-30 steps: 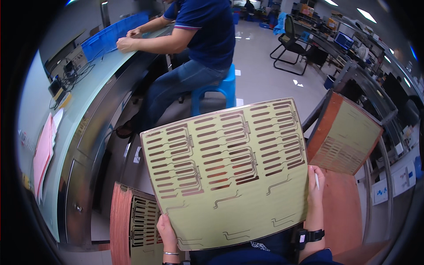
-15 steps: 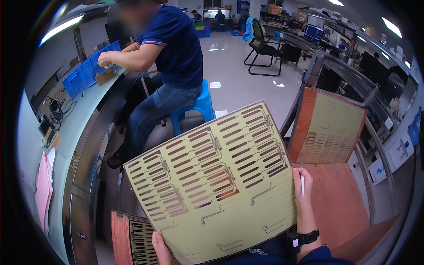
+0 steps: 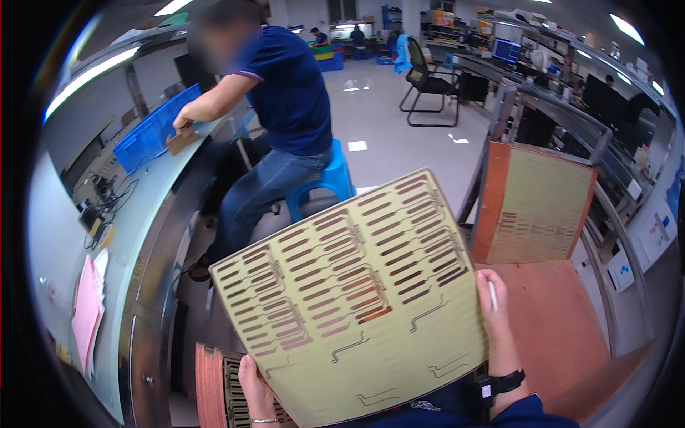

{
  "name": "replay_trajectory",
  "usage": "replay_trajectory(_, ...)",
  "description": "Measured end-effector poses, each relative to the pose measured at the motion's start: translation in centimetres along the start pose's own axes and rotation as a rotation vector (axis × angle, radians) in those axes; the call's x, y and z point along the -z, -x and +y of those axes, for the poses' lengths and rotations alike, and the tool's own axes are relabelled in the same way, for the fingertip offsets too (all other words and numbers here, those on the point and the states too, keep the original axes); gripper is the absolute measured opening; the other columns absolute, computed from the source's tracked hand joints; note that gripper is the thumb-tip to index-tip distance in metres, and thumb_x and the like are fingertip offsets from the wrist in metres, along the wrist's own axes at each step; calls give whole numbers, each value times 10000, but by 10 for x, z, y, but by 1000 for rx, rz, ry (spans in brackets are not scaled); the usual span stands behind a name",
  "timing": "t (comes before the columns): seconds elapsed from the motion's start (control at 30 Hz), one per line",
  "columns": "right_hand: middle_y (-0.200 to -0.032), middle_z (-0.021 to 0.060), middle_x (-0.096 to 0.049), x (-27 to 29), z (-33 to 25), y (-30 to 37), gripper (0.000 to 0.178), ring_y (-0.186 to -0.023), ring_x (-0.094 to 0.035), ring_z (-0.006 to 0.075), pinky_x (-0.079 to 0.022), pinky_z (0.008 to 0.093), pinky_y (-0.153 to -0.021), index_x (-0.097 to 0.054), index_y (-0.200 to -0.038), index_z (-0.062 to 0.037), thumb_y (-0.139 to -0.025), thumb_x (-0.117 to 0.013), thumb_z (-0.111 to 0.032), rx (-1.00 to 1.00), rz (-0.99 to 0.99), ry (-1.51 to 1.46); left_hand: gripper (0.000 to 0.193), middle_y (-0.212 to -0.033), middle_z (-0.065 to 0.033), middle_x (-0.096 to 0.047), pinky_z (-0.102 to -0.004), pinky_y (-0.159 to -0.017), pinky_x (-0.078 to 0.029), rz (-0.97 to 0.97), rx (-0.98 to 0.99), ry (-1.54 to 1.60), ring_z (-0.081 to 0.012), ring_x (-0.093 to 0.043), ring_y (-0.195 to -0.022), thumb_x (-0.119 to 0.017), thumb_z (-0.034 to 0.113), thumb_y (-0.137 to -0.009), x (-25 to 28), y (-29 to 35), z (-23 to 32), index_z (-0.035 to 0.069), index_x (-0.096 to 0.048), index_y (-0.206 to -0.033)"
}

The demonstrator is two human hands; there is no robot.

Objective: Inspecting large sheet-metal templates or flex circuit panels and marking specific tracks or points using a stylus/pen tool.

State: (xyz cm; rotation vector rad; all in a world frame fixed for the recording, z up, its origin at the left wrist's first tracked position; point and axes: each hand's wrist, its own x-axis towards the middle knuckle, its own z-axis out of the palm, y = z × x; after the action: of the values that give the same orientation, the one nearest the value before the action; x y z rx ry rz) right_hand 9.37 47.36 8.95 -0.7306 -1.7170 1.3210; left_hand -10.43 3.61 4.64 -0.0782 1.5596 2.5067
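Between left hand (image 3: pixel 255 389) and right hand (image 3: pixel 501 307), gripping edges, white stick (image 3: pixel 493 295) in right — panel (image 3: pixel 389 353), long axis rising rightward

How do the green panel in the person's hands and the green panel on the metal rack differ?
The held panel is gripped by the left hand and right hand; the propped panel stands on the rack.

The held panel's bar pattern fills its upper part, the propped panel's its lower part.

The held panel's bars look darker than the propped panel's.

Both are flat and yellowish green.
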Motion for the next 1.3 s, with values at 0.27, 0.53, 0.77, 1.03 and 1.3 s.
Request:
replay_trajectory(0.27, -953, 33, -615, 15, -29, -12, 241, -882, -540, 92, -433, 236, -815, -578, -1058, 0, -995, -517, -225, 6, -54, -63, 176, -974, -57, -641, -242, -795, -507, 5, -158, 17, -104, -608, -875, -501, 169, -1002, -37, 3, 48, 11, -557, -1052)
replay_trajectory(0.53, -1015, 33, -623, 43, -50, -65, 223, -955, -564, 111, -455, 256, -857, -555, -1132, -54, -993, -527, -227, 238, -6, -324, 190, -1041, -59, -627, -253, -879, -486, -171, -365, 167, -106, -593, -957, -509, 127, -993, -101, 23, 112, 14, -542, -1142)
replay_trajectory(0.77, -1167, 81, -593, 52, -57, -90, 281, -1037, -579, 198, -479, 346, -886, -531, -1197, -43, -975, -540, -215, 264, 209, -655, 142, -1147, -111, -585, -327, -971, -418, -278, -574, 5, -173, -549, -1053, -555, 109, -963, -124, 18, 82, 36, -553, -1085)
replay_trajectory(1.03, -1232, 97, -557, 81, 11, 79, 338, -1102, -546, 225, -455, 371, -932, -499, -1251, -39, -983, -488, -245, 101, 228, -742, 383, -1312, -163, -490, -373, -1042, -410, -297, -257, -8, -232, -509, -1197, -621, 109, -904, -131, 31, 44, 33, -474, -1249)
replay_trajectory(1.3, -1297, 113, -521, 82, 12, 82, 395, -1166, -512, 253, -431, 397, -977, -466, -1304, -35, -992, -437, -275, -41, 239, -862, 484, -1361, -128, -486, -325, -996, -469, -453, 382, 394, -194, -516, -1217, -478, 191, -995, -109, 34, 36, 11, -333, -1420)
